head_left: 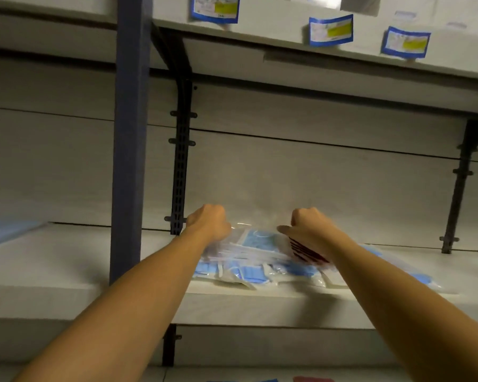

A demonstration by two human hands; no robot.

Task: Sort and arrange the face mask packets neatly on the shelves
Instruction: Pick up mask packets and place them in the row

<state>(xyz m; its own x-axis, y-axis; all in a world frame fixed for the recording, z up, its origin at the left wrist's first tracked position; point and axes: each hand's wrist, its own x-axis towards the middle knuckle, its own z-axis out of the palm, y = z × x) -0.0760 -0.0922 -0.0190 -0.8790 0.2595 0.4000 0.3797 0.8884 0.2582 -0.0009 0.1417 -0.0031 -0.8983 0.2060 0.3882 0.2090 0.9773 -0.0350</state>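
Fingers of the left hand (209,220) and right hand (308,230) curl round the top face mask packets (255,241), heaped on the middle shelf (66,260). Squaring the heap seems underway; next, its splayed lower packets need aligning.

1. Fingers of the left hand (209,221) and the right hand (309,230) curl out of sight behind the knuckles; contact with the stack of clear plastic packets of blue face masks (255,253) is hidden.
2. Packet count in the stack not resolvable; motion blur.
3. Dark red striped item (305,250) under the right wrist: partly covered, identity unclear.
4. Blue-bordered white labels with yellow patches (331,30) on the upper shelf edge: print illegible.
5. Pale blue flat item (6,230) is cut by the left frame edge.
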